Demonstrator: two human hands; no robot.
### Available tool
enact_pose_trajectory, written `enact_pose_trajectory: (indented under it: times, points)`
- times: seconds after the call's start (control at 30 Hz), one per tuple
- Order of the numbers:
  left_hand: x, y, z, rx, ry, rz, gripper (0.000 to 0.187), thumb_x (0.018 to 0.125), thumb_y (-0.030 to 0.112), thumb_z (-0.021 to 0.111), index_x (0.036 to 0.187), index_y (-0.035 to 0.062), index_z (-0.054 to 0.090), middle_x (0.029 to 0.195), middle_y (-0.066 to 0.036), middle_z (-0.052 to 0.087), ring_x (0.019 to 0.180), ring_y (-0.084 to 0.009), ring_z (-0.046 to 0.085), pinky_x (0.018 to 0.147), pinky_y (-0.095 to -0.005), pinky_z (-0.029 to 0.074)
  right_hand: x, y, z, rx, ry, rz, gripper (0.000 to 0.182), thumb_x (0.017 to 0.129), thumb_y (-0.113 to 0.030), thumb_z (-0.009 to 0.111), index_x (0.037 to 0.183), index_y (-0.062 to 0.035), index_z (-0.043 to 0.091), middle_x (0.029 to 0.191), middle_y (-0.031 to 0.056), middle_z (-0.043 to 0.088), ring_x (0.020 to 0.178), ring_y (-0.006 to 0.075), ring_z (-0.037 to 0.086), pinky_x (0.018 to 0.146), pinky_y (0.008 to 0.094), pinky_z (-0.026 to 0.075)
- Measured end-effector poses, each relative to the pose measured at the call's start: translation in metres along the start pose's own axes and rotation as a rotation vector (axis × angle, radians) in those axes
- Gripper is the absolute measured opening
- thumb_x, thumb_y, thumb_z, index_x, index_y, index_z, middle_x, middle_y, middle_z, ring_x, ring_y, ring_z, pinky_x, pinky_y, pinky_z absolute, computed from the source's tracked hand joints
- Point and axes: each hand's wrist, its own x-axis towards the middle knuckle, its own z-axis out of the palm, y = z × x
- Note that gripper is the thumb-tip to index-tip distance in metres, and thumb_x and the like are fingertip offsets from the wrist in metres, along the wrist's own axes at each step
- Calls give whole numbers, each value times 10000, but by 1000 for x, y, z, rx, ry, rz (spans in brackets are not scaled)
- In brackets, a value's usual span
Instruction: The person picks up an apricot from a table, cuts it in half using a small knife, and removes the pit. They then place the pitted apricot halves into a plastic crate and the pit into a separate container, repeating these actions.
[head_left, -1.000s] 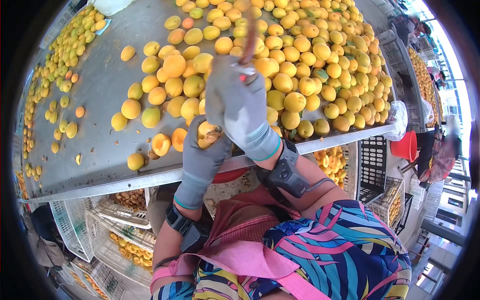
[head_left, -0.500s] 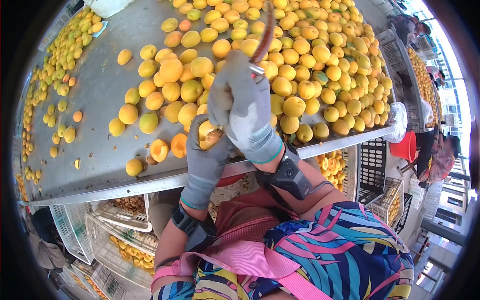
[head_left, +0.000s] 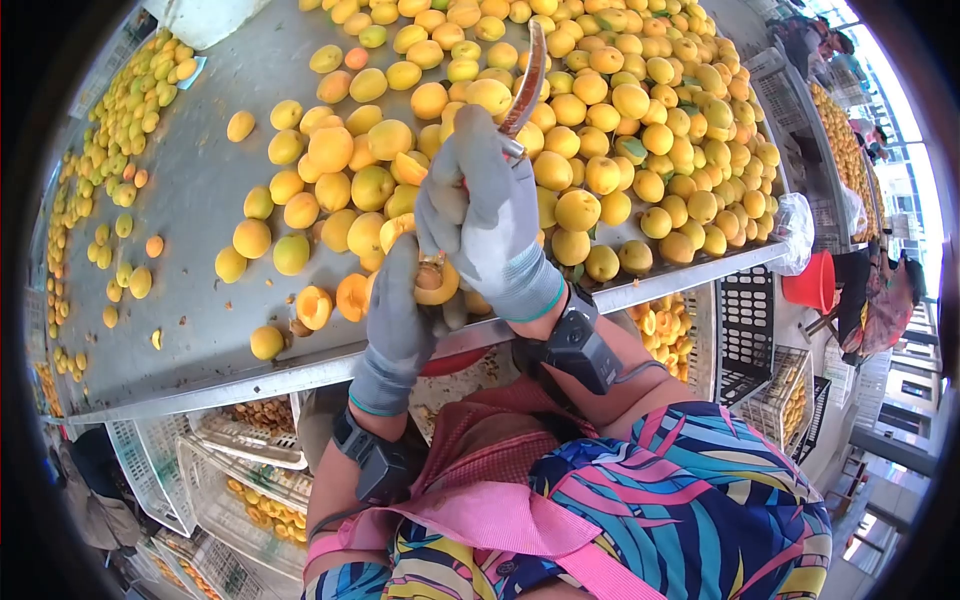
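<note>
My gloved left hand (head_left: 395,315) is closed around an apricot half (head_left: 438,288) just above the metal table's front edge. A brown pit (head_left: 430,265) shows at the fruit's cut side. Above it, my gloved right hand (head_left: 485,205) grips a curved knife (head_left: 526,85) with its blade pointing up and away from me. The lower fingers of this hand come down close to the pit, and part of the knife's handle is hidden in the fist. Two cut apricot halves (head_left: 314,307) lie cut side up on the table, left of my left hand.
Whole apricots (head_left: 640,100) are piled across the metal table (head_left: 205,330), with greener ones (head_left: 125,110) at far left. Below its edge stand crates (head_left: 150,470) of cut fruit and pits. To the right are a red bucket (head_left: 810,282), a black crate (head_left: 748,325) and other people.
My left hand has shifted slightly left and down and turned the apricot half. My right hand keeps its grip on the knife, its lower fingers now close to the pit.
</note>
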Motion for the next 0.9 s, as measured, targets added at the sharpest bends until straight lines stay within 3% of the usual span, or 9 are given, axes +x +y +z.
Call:
enact_pose_trajectory:
  times: [0.07, 0.13, 0.17, 0.23, 0.43, 0.57, 0.63, 0.77, 0.9]
  points:
    - [-2, -5, 0, 24, -29, 46, 261, 978, 262, 395, 1029, 39, 522, 624, -32, 571, 420, -59, 440, 384, -182, 323, -5, -1, 7, 21, -9, -1, 303, 932, -262, 548, 700, -75, 493, 535, -26, 422, 424, 69, 391, 396, 237, 328]
    - [-4, -6, 12, 714, 94, 498, 290, 974, 278, 361, 999, 35, 516, 639, -59, 570, 399, -63, 410, 366, -185, 307, -9, -5, 16, 43, -25, -5, 271, 894, -160, 606, 659, -66, 509, 575, -51, 464, 489, 26, 418, 428, 203, 330]
    - [-4, -5, 10, 712, 97, 500, 290, 974, 278, 361, 999, 35, 516, 639, -59, 570, 399, -63, 410, 366, -185, 307, -12, -8, 19, -31, -50, -22, 226, 873, -134, 626, 681, -57, 534, 605, -59, 473, 533, 17, 415, 456, 195, 330]
    - [-5, 0, 3, -224, 8, -82, 233, 944, 222, 414, 1016, 26, 517, 683, -84, 579, 401, -67, 398, 348, -188, 286, -12, -7, 17, -178, -118, -47, 165, 822, -119, 681, 730, -35, 574, 641, -65, 479, 590, 11, 404, 502, 190, 328]
    - [-7, 10, -6, -490, -159, -376, 289, 939, 259, 411, 1026, 8, 524, 742, -148, 581, 386, -94, 393, 323, -183, 290, -16, -12, 15, -164, -299, 10, 185, 770, -140, 734, 760, -14, 598, 645, -57, 502, 610, 21, 424, 528, 216, 365]
    - [-11, 3, -11, -604, -15, -450, 329, 950, 293, 397, 1019, -3, 524, 729, -173, 565, 368, -104, 375, 313, -179, 286, -18, -12, 19, -387, -348, -64, 165, 771, -139, 727, 780, -21, 613, 653, -35, 533, 628, 25, 451, 543, 228, 390]
    - [-9, 4, -14, -738, -235, -501, 334, 959, 299, 388, 1032, 1, 521, 726, -175, 566, 367, -105, 375, 311, -178, 282, -18, -17, 19, -332, -406, -7, 161, 769, -149, 728, 788, -26, 626, 660, -14, 562, 621, 44, 483, 556, 234, 407]
    - [-6, 11, -6, -620, -292, -427, 357, 974, 320, 360, 1038, 5, 518, 732, -156, 578, 356, -108, 367, 311, -179, 280, -18, -11, 12, -386, -333, -172, 158, 821, -156, 666, 789, -15, 604, 634, 3, 546, 619, 78, 531, 568, 237, 432]
    - [-9, 21, -2, -106, 41, -69, 393, 998, 338, 304, 1030, 15, 526, 747, -103, 590, 410, -85, 408, 353, -177, 315, -10, -16, 16, 59, 100, -69, 269, 963, -239, 489, 850, -6, 562, 541, 39, 493, 371, 118, 448, 356, 252, 357]
